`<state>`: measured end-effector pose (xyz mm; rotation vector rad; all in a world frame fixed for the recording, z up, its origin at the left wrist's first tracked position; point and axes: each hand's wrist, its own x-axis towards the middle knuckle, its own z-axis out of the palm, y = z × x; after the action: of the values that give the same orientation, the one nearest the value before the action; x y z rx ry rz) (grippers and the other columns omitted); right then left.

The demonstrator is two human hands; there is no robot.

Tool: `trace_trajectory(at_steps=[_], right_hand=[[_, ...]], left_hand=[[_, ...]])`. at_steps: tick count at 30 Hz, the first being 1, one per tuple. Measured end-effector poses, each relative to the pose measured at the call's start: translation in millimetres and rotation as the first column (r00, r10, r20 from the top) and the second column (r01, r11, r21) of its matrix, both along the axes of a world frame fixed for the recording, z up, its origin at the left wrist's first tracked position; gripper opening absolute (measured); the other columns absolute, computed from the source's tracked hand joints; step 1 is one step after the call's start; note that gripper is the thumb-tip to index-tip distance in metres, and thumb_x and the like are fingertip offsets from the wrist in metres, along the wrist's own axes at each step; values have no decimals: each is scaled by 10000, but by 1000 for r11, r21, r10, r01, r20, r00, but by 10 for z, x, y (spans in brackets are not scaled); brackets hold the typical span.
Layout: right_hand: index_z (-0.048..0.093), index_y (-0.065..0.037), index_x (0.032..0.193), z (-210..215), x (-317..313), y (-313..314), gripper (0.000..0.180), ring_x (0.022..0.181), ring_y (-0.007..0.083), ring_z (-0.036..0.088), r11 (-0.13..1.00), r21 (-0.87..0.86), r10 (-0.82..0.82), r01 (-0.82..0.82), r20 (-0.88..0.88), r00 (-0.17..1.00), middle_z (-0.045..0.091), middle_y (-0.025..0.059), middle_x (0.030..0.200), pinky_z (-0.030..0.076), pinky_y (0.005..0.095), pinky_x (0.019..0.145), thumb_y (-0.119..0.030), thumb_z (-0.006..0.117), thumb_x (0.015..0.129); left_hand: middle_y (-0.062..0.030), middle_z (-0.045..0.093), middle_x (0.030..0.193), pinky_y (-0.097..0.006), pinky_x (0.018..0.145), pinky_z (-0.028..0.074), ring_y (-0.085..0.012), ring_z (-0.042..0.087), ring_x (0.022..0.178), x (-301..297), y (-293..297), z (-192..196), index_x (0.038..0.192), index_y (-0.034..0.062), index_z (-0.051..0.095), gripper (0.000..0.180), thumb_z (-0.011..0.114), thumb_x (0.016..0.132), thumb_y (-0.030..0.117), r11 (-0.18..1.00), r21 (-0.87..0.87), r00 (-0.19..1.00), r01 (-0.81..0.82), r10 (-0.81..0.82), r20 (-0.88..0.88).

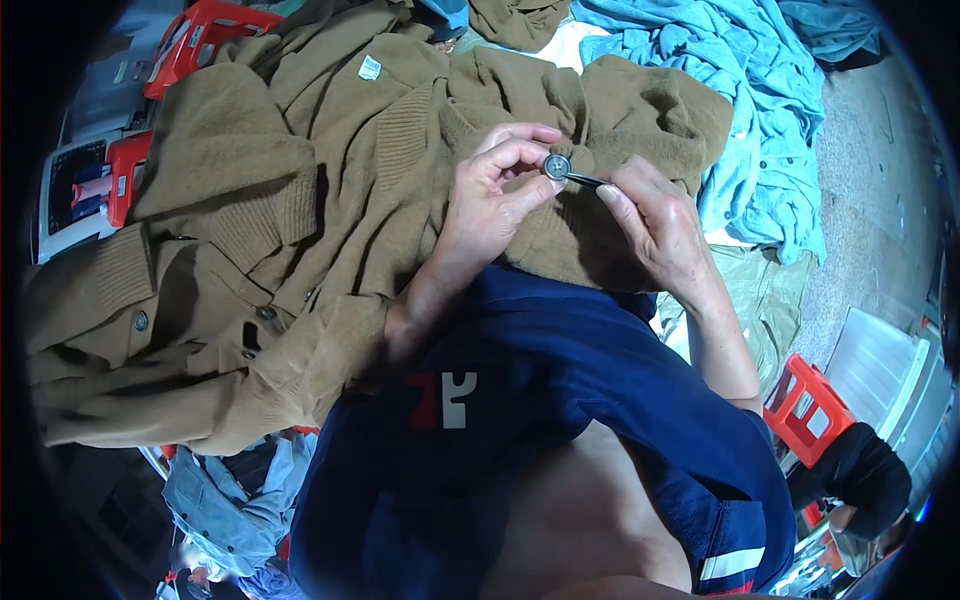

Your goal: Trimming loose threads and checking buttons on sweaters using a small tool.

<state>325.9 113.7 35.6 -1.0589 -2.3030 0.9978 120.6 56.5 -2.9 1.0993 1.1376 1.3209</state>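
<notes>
Button: your left hand (pixel 495 195) pinches a round grey button (pixel 557 166) between thumb and fingers, against the brown knit cardigan (pixel 300 200).
Right grip: your right hand (pixel 655 225) is clenched on a thin dark tool (pixel 585 180), its tip touching the button.
Cardigan: spread across your lap, over the dark blue shorts (pixel 560 400).
Around: blue garments (pixel 740 90) behind; red stool (pixel 805 405) at right.

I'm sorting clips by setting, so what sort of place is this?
Probably a garment workshop or finishing area. Brown knit cardigans lie heaped, blue shirts are piled beyond them, and red plastic stools stand about. The left hand pinches a button while the right hand works a thin tool.
</notes>
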Motion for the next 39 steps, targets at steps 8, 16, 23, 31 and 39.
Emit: trace_trajectory(at_steps=[8,16,23,31,39], right_hand=[[644,-61,1127,64,-78,-60,236,772,287,573,943,334,-48,8,111,993,528,107,814,462,376,675,-125,607,903],[635,-91,897,-85,-139,-45,202,737,225,596,866,499,-107,20,146,983,539,56,777,485,343,606,-277,695,847],[628,-89,883,-134,-160,-42,197,726,227,593,871,491,-97,16,140,985,530,59,761,487,345,605,-275,687,855],[618,-60,1023,-138,-195,7,271,914,285,610,981,184,-15,66,-265,964,598,99,946,499,385,758,-218,726,832],[640,-16,973,-276,47,167,204,911,118,590,970,-218,-209,106,-530,822,620,26,959,453,246,816,71,563,806]], left_hand=[[-75,562,1125,-269,861,500,-131,577,1014,3,19,8,917,-7,667,119,700,804,-27,998,-51,996,-22,27,89],[-81,576,1101,-259,866,488,-131,580,1004,30,25,-6,895,-16,673,114,714,790,-26,996,-92,998,-20,25,50],[-76,586,1083,-268,869,488,-128,580,996,24,24,-40,884,-18,677,118,730,779,-11,997,-67,999,-29,27,-29],[-39,609,1010,-242,832,504,-91,595,921,-11,31,-71,945,-17,666,157,737,810,19,992,-128,997,17,-7,76],[-40,629,999,-276,865,445,-123,584,950,-118,-67,303,1089,20,614,350,771,792,121,939,-209,941,273,-306,-145]])
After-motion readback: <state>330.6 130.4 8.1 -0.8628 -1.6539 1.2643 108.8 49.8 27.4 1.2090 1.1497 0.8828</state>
